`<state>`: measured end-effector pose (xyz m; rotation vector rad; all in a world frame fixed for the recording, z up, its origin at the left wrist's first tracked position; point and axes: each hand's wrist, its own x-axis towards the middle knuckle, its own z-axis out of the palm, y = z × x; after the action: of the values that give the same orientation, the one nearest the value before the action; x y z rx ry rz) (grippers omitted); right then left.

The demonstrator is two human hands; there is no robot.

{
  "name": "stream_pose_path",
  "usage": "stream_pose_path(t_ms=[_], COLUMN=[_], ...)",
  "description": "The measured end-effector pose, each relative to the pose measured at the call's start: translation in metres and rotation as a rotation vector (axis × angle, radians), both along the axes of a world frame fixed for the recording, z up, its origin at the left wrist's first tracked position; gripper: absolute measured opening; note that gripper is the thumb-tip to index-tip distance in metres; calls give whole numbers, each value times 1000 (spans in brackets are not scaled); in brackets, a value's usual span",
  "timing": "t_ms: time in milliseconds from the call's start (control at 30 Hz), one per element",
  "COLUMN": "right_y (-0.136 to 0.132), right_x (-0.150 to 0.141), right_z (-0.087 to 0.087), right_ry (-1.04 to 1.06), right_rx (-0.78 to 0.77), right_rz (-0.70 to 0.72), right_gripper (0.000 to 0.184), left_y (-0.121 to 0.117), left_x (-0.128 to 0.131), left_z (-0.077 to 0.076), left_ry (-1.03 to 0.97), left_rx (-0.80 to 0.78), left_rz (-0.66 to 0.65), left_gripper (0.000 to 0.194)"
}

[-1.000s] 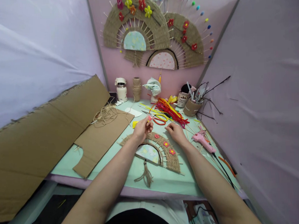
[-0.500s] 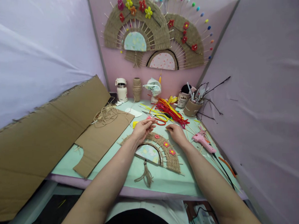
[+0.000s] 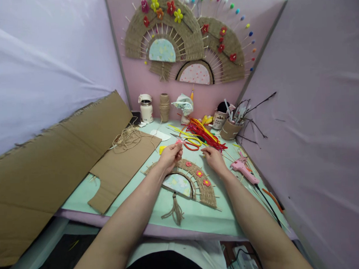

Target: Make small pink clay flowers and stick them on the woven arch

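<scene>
My left hand [image 3: 171, 156] is closed, with a small pink felt-like flower [image 3: 179, 141] pinched at its fingertips, above the upper edge of a woven twine fan [image 3: 207, 192]. To the right of it, my right hand [image 3: 213, 157] is closed in a pinch; a tiny yellowish bit may be at its fingertips, too small to name. The fan lies flat, with pink flowers [image 3: 199, 173] along its band, a pale floral half-circle [image 3: 178, 184] in the middle and a twine tassel [image 3: 176, 212] below. Scissors with orange handles [image 3: 192, 146] lie just beyond the hands.
A pink glue gun [image 3: 245, 171] with a black cord rests at right. Red and yellow pipe cleaners [image 3: 207, 135] are piled behind. Cardboard [image 3: 124, 168] bearing tangled twine [image 3: 127, 138] lies at left. Cups, a jar and a twine spool [image 3: 164, 107] line the back.
The fingers of my left hand have curled in more around the flower. My right hand has shifted slightly to the right, its fingers still pinched. The fan has not moved.
</scene>
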<state>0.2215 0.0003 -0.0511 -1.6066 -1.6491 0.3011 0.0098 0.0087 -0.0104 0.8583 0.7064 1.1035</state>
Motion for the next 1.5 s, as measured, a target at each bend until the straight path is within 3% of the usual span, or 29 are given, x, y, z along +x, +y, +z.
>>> stream_pose_path(t_ms=[100,200,333,467,667,767,900,1033,1133,1367,1500], right_y=[-1,-5,-16,-27,-33,-34,-35,-38,-42,-44,-44], right_x=[0,-3,-13,-30,-42,-42,-42,-46,-50,-57,-64], right_z=[2,7,19,26,25,24,24,26,28,28,26], right_ry=[36,71,131,116,86,77,70,91,78,-254,-366], right_rx=[11,67,202,275,315,326,322,362,378,416,360], right_rz=[-8,-6,72,176,285,290,294,324,329,306,295], right_gripper=[31,35,29,26,25,24,24,24,25,49,51], left_y=[-1,-2,1,5,1,-1,-1,-3,-4,-7,-12], left_x=[0,-1,-3,-5,-3,-4,-6,-2,0,5,9], left_z=[1,3,4,4,7,9,10,7,6,4,4], left_ry=[-29,-52,-190,-322,-368,-392,-390,-411,-463,-484,-406], left_rx=[-45,-123,-293,-402,-374,-372,-368,-354,-340,-245,-192], left_rz=[-22,-62,-87,-111,-140,-139,-145,-165,-137,-208,-286], left_gripper=[35,5,25,18,22,17,31,23,30,56,57])
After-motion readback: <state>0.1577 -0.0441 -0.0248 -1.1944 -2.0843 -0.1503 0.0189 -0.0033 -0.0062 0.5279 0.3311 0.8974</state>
